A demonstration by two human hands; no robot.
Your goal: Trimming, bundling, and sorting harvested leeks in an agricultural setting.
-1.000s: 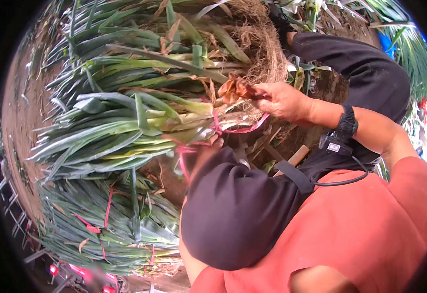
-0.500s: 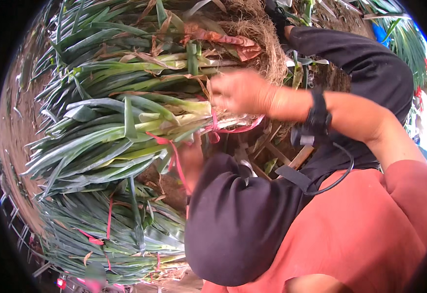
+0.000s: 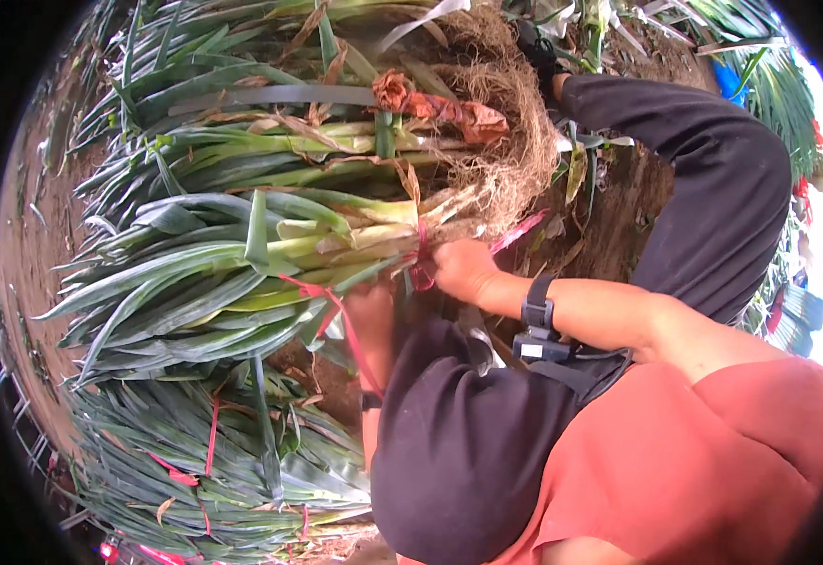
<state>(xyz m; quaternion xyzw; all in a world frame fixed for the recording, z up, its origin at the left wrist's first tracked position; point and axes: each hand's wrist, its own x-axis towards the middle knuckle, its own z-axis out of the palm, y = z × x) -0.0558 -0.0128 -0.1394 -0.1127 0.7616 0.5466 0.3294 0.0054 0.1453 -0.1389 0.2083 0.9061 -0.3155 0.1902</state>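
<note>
A bundle of leeks or large green onions (image 3: 195,254) lies in front of me, leaves to the left and pale stalks and roots to the right. Around its stalks runs a pink tie ribbon (image 3: 422,247). My right hand (image 3: 466,269) is closed on this ribbon at the bundle's near side, and a loose ribbon end (image 3: 522,231) sticks out beyond the hand. My left hand (image 3: 370,318), blurred, is at the stalks' lower edge with its fingers hidden. Another pink ribbon (image 3: 344,320) hangs across it from the leaves.
More leeks with brown roots (image 3: 501,104) are piled beyond, a crumpled orange-brown wrapper (image 3: 444,111) on them. A pink-tied bundle (image 3: 214,461) lies at lower left. My bent knee (image 3: 468,424) is beside my left arm. Bare soil (image 3: 30,235) shows at far left.
My right hand has come down from above the stalks to their near side, drawing the ribbon. The ribbon now wraps visibly round the stalks. My left hand has stayed nearly in place.
</note>
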